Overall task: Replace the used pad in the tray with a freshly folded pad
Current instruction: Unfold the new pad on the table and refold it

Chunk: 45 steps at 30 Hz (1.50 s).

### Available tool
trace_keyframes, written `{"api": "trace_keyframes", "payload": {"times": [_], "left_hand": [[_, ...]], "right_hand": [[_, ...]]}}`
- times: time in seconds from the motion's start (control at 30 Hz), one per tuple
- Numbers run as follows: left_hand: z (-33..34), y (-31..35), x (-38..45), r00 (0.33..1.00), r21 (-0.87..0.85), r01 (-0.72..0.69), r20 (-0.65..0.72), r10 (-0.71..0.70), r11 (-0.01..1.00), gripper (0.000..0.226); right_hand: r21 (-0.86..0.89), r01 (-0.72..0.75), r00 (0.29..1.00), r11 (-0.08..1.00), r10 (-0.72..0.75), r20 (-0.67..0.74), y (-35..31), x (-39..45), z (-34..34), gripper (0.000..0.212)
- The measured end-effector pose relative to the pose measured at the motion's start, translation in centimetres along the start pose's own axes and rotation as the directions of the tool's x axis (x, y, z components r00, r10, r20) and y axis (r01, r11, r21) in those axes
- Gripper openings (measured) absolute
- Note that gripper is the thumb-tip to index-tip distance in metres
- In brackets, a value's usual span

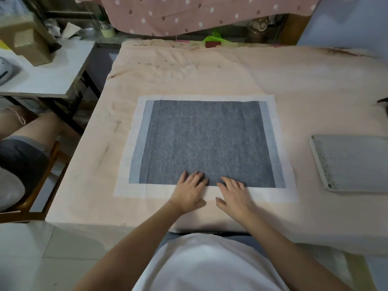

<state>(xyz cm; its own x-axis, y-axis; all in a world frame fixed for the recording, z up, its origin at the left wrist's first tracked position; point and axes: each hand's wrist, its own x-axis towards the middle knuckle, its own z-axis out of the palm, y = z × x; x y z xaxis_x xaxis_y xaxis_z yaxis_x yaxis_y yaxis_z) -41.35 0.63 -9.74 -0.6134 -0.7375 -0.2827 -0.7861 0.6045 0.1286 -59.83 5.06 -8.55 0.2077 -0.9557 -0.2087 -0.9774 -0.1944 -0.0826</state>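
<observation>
Both hands flat on the near edge of the pad, fold not yet begun.

The fresh pad [206, 143] lies spread wide open on the desk [304, 85], grey face up, white border all round. The left hand [189, 191] and right hand [235, 195] rest side by side at its near edge, fingers straight and relaxed, fingertips just onto the grey, pinching nothing. The whole sheet stretches away from the hands, roughly square, so neither axis is clearly longer. The tray [354, 162] sits well off to the right, beyond the right hand, which is nearer to it. My guess: lift this near edge and fold it away, then carry it rightward.
</observation>
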Motion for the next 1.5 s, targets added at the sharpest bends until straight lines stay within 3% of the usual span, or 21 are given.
{"api": "trace_keyframes", "payload": {"times": [0.13,0.33,0.5,0.63,0.73,0.8,0.9,1.07,1.2,1.3,1.5], "left_hand": [[-0.4,1.6,0.8,0.996,-0.002,0.006,0.093,-0.005,1.000,0.078],[-0.2,1.7,0.6,0.994,0.152,-0.010,0.106,-0.006,0.988,0.061],[-0.2,1.1,0.1,0.995,0.195,0.000,0.096,-0.019,0.981,0.053],[-1.0,0.3,-1.2,0.995,0.240,-0.016,-0.094,0.039,0.971,0.054],[-0.8,-0.7,-2.2,0.973,0.166,0.006,-0.228,0.032,0.986,0.050],[-0.7,-1.2,-2.7,0.944,0.120,0.053,-0.330,-0.011,0.991,0.040],[-1.0,-1.9,-3.4,0.926,0.028,0.144,-0.357,-0.124,0.989,0.038],[-1.5,-2.8,-4.2,0.875,-0.154,0.285,-0.361,-0.323,0.946,0.029],[-2.4,-3.2,-4.5,0.818,-0.274,0.407,-0.315,-0.481,0.871,0.034],[-4.0,-3.7,-4.0,0.816,-0.253,0.354,-0.387,-0.430,0.900,0.023],[-10.2,-5.3,-1.8,0.788,-0.247,0.178,-0.543,-0.288,0.953,0.037]], "right_hand": [[-0.048,0.006,0.999,0.999,-0.007,-0.038,-0.7,-0.2,-0.5,0.054],[-0.024,0.006,0.998,1.000,-0.005,0.064,-0.6,0.1,0.0,0.060],[-0.085,-0.023,0.997,0.996,0.017,-0.078,-1.0,-0.1,0.0,0.057],[-0.111,-0.079,0.980,0.991,0.056,-0.193,-1.4,-0.1,0.9,0.041],[-0.131,-0.117,0.959,0.984,0.078,-0.274,-1.0,-0.4,1.3,0.035],[-0.093,-0.143,0.952,0.985,0.112,-0.284,-0.5,-0.6,1.2,0.043],[0.026,-0.196,0.937,0.980,0.195,-0.288,0.8,-1.1,0.7,0.057],[0.305,-0.262,0.888,0.916,0.353,-0.295,2.1,-1.9,0.5,0.058],[0.377,-0.276,0.847,0.884,0.409,-0.339,2.2,-1.9,0.1,0.058],[0.373,-0.276,0.763,0.886,0.438,-0.476,2.8,-1.2,-1.4,0.037],[0.373,-0.189,0.575,0.908,0.411,-0.707,4.4,1.3,-7.8,0.031]]}}
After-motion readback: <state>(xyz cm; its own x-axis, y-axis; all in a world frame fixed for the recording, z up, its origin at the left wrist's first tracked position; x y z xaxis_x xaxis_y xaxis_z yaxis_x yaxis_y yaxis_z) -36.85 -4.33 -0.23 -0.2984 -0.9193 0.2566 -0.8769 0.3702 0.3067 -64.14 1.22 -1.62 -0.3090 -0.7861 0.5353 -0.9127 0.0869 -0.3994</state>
